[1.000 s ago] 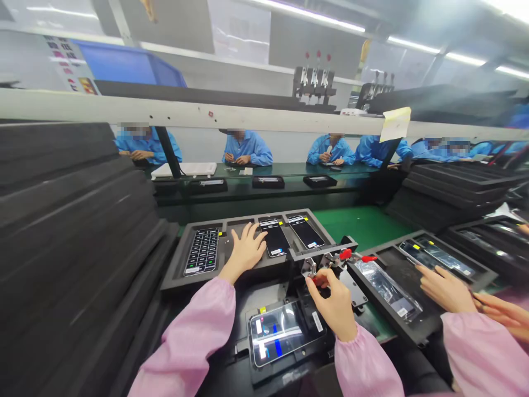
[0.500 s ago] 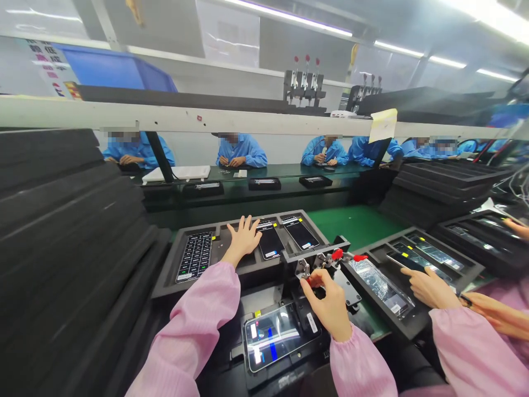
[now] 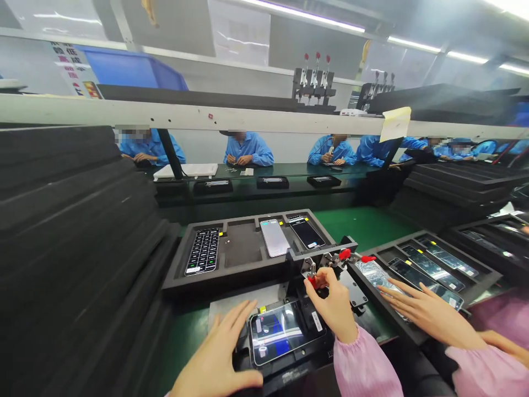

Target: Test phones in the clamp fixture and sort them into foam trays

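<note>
Several black foam trays [image 3: 70,231] lie stacked along the left of the frame. Across the upper middle, people in blue smocks [image 3: 248,150] sit in a row at a far bench. At centre, a black tray [image 3: 243,278] holds a keypad panel [image 3: 202,251], a pale phone [image 3: 273,237] and a dark phone [image 3: 305,231].

Below that tray, the left hand [image 3: 215,353] is spread, its fingertips just beside a glossy phone [image 3: 285,331] that lies screen up in a black fixture [image 3: 281,370]; whether they touch it, I cannot tell. To the right, the right hand [image 3: 333,311] pinches the red handle of a toggle clamp [image 3: 309,268] between thumb and fingers, at the fixture's upper edge.

Further right, a co-worker's hand [image 3: 430,314] in a pink sleeve reaches with spread fingers over a black tray [image 3: 491,278] of phones [image 3: 432,268]. A second hand [image 3: 504,344] rests at the lower right corner.
</note>
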Tool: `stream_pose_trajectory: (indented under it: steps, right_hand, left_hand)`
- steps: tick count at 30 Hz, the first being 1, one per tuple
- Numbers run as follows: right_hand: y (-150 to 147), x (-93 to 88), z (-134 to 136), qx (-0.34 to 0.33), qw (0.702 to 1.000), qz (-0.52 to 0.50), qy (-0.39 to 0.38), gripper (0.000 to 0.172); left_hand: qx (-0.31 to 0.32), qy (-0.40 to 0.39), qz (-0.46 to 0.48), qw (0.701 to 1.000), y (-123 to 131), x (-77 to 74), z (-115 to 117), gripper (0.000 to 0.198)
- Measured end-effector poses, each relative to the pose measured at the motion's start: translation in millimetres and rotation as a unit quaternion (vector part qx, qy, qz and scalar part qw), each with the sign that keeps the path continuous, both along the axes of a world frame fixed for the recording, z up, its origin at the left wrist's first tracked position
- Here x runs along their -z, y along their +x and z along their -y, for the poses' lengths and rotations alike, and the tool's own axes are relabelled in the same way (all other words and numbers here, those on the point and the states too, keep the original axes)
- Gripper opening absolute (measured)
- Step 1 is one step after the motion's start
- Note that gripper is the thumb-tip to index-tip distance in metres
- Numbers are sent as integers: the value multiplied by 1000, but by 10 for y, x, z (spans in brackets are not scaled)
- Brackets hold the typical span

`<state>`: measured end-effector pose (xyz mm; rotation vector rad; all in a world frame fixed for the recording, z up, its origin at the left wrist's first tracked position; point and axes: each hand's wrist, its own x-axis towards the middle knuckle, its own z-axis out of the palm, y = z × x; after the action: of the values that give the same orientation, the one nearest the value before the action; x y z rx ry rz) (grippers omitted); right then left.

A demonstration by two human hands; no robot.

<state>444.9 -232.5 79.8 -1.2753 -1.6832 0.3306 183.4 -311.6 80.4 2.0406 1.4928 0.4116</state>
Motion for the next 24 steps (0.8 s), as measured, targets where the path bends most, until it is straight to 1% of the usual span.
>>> stream_pose_trajectory:
  steps: [2,4,8,11,13,15,18,20,21,22,24]
  right_hand:
    - [-8,-10,-1,0,1000,-1,0,18]
    - [-12,-32,2,-3,1000,-5,-6,20]
    - [-11,-56,2,-11,1000,-16,-16,21]
    - [-20,-25,2,-18,1000,-21,-10,21]
    - [-33,-4,20,-3,1000,-23,10,22]
    - [-41,-16,54,26,998,-30,49,21]
    - [-3,-136,95,75,984,-19,161,19]
    - [67,-276,81,113,965,-21,238,21]
    - [111,-354,58,129,957,-25,259,25]
    - [157,-431,26,136,955,-22,263,31]
    - [245,-566,-46,111,966,19,233,40]
  left_hand:
    - [7,-17,23,1000,8,171,93,111]
    - [4,-7,36,999,32,253,83,108]
    - [9,35,29,999,74,260,10,103]
    - [5,57,15,998,83,275,24,100]
    - [10,65,0,998,77,313,50,95]
    - [26,76,-19,997,70,359,65,86]
    - [43,93,-45,994,100,405,45,73]
    - [50,93,-54,993,167,404,5,71]
    - [54,91,-57,993,214,394,-18,72]
    - [59,88,-58,993,266,380,-41,74]
    - [66,87,-60,992,372,348,-83,80]
